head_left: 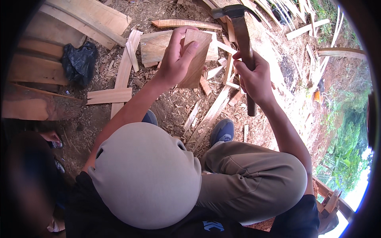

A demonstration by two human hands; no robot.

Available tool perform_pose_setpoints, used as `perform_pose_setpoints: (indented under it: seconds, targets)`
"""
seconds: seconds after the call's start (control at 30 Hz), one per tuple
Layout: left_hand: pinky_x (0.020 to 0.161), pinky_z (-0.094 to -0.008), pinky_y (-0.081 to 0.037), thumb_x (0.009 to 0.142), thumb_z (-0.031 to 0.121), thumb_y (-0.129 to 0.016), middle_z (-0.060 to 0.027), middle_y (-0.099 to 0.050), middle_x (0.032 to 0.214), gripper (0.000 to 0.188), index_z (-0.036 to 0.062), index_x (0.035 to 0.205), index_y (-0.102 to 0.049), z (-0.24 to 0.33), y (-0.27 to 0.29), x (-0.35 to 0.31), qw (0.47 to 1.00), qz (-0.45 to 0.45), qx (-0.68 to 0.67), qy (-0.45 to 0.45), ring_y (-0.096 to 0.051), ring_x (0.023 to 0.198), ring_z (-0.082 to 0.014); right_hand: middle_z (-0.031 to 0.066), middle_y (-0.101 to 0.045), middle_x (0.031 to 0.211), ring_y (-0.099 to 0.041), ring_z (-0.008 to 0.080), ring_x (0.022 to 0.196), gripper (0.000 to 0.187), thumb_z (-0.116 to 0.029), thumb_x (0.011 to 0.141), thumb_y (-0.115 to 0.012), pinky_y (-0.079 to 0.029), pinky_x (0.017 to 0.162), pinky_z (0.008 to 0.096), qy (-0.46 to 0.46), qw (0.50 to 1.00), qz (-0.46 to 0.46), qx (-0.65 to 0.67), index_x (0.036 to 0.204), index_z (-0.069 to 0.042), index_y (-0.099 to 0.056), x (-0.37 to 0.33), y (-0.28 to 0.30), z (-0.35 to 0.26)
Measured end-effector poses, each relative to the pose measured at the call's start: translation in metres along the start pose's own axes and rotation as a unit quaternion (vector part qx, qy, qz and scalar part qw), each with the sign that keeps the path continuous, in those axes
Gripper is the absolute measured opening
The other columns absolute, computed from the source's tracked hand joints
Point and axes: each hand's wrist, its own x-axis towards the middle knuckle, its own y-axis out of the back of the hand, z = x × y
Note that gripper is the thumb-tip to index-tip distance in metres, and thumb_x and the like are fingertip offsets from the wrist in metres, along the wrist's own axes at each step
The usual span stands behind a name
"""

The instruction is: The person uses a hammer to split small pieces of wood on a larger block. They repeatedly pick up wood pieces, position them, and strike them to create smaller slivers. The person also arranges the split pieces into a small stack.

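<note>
My left hand (174, 61) grips a short flat wooden board (197, 65) and holds it tilted, thumb across its face and fingers behind. To its right, my right hand (257, 75) is wrapped around the handle of a claw hammer (243, 39). The hammer's dark metal head is raised at the top of the view, apart from the board. Behind the held board, a thick pale wooden block (158, 47) lies on the ground, partly hidden by my left hand.
Shavings and offcuts cover the dirt floor. Crossed wooden strips (109, 96) lie at the left. Stacked planks (37, 69) and a black plastic bag (79, 62) are farther left. My knees and blue shoe (222, 133) are below. Another person's foot (57, 143) shows at lower left.
</note>
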Motion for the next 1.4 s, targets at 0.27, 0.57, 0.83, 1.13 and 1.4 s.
perform_pose_setpoints:
  seconds: [0.27,0.57,0.83,1.13,1.4]
  targets:
    - [0.087,-0.0279,-0.054,0.102,0.007,-0.061,-0.0163,-0.067,0.118,0.036,0.0055,0.132,-0.041,0.004,-0.009,-0.002,0.999,0.023,0.049,-0.01,-0.068,0.102,-0.0148,-0.0005,-0.057,0.069,-0.053,0.0071,0.051,0.026,-0.022,0.094,-0.07,-0.042,0.048,0.0267,-0.036,0.999,-0.014,0.031,0.109,-0.001,-0.066,-0.001,-0.005,-0.005]
    - [0.083,-0.0253,-0.055,0.101,0.008,-0.064,-0.0195,-0.069,0.114,0.045,0.0038,0.134,-0.034,0.005,-0.011,-0.004,0.999,0.038,0.016,0.025,-0.068,0.098,-0.0138,-0.0002,-0.059,0.07,-0.053,0.0063,0.049,0.038,-0.029,0.091,-0.078,-0.042,0.044,0.0248,-0.046,0.997,-0.04,0.043,0.112,-0.001,-0.063,-0.001,-0.004,-0.005]
    - [0.067,-0.0213,-0.056,0.1,0.015,-0.067,-0.0156,-0.064,0.112,0.059,0.0085,0.141,-0.024,0.003,-0.015,0.004,0.983,0.181,-0.038,0.012,-0.066,0.088,-0.0117,0.003,-0.064,0.08,-0.057,0.0065,0.054,0.055,-0.03,0.078,-0.091,-0.045,0.045,0.0236,0.067,0.997,-0.035,-0.023,0.111,0.0,-0.06,0.003,-0.017,0.02]
    - [0.087,-0.0347,-0.057,0.097,0.013,-0.069,-0.0117,-0.063,0.114,0.044,0.0094,0.132,-0.043,0.005,0.004,0.008,0.948,0.233,-0.213,0.037,-0.065,0.106,-0.0172,0.0066,-0.068,0.086,-0.056,0.0064,0.051,0.039,-0.017,0.086,-0.084,-0.046,0.042,0.0214,-0.041,0.991,-0.045,0.119,0.108,0.0,-0.056,0.002,-0.013,0.002]
    - [0.118,-0.0531,-0.027,0.081,0.033,-0.082,-0.0055,-0.058,0.141,0.066,0.018,0.14,-0.056,0.009,0.045,0.01,0.97,-0.024,0.243,-0.014,-0.047,0.138,-0.0277,0.0138,-0.072,0.099,-0.061,0.0074,0.058,0.051,-0.019,0.084,-0.082,-0.049,0.044,0.0209,-0.005,0.997,0.051,0.059,0.118,0.005,-0.053,0.007,0.012,-0.005]
